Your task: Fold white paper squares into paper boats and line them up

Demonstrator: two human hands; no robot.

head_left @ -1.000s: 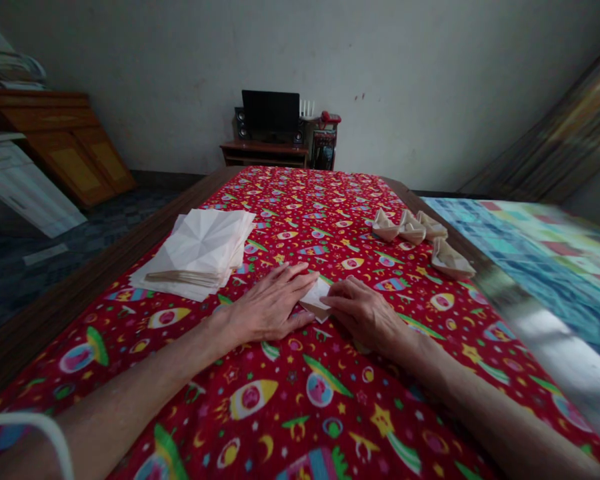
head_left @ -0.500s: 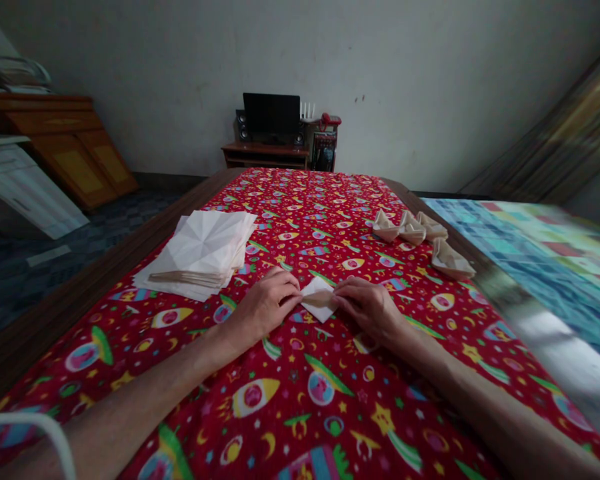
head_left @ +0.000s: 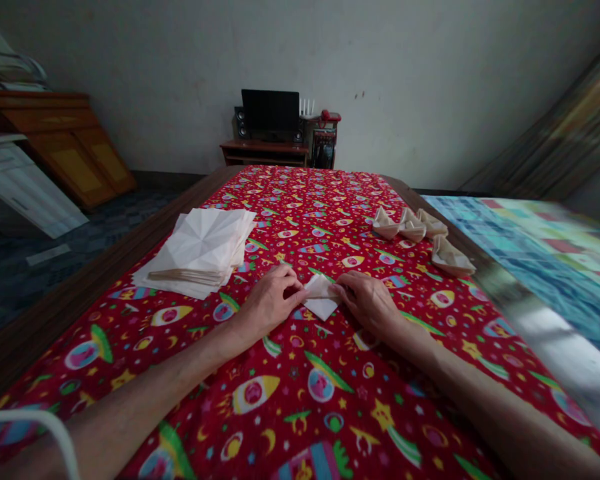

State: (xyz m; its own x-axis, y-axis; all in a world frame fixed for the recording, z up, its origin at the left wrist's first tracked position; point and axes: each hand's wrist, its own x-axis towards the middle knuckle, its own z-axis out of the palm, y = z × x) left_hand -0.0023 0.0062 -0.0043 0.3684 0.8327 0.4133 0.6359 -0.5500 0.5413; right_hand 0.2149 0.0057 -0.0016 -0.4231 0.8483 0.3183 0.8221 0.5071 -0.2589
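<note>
A small folded white paper (head_left: 321, 297) sits on the red patterned tablecloth (head_left: 300, 373) between my two hands. My left hand (head_left: 270, 303) pinches its left edge with curled fingers. My right hand (head_left: 367, 300) pinches its right edge, fingers closed. Both hands rest low on the cloth, and the paper looks slightly pulled apart between them.
A stack of creased white paper sheets (head_left: 200, 250) lies to the left. Several folded paper boats (head_left: 420, 233) sit at the right near the table's edge. A wooden table rim (head_left: 85, 283) runs along the left, a colourful bedspread (head_left: 530, 260) on the right, and a monitor (head_left: 271, 113) on a low stand by the far wall.
My left hand went from lying flat on the paper to a pinch on its left edge. Both hands lifted the paper's edges and drew them slightly apart.
</note>
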